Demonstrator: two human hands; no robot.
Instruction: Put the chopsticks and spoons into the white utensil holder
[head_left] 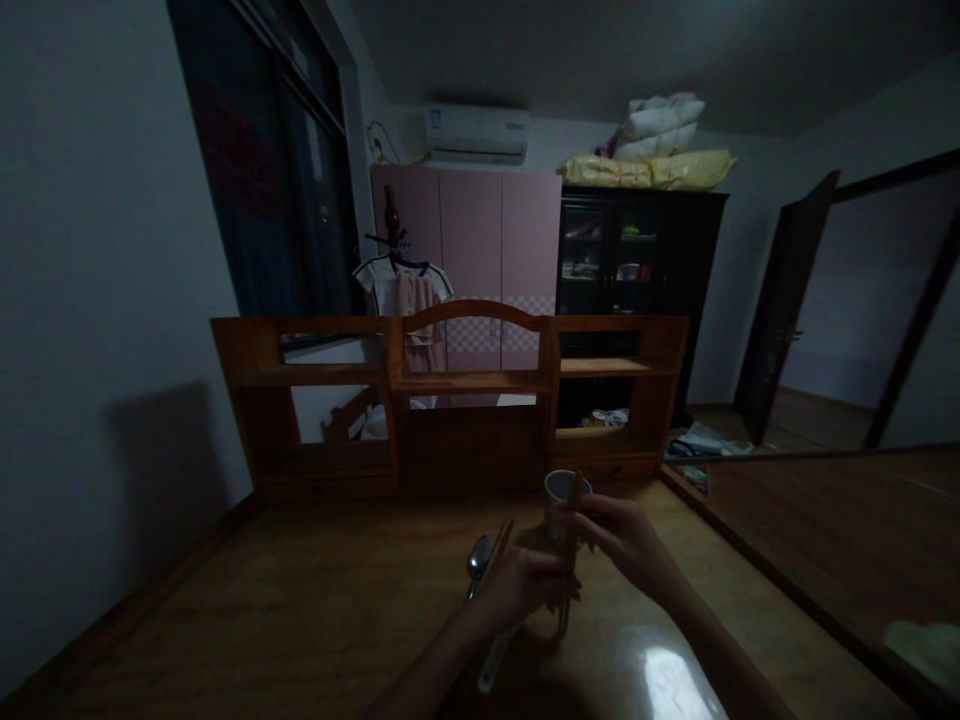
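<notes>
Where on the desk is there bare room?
Widest: the desk from the metal spoon leftward to the wall. Smaller: between the right hand and the desk's right edge. Crowded: the middle, with the cup, left hand, chopsticks and white handle.

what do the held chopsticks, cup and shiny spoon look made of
Held chopsticks: likely wood or bamboo, matt, from their brown tone.
Cup: perhaps smooth ceramic or plastic, given its pale rim; too dim to settle.
Shiny spoon: probably polished metal, from its silvery, gleaming bowl.
</notes>
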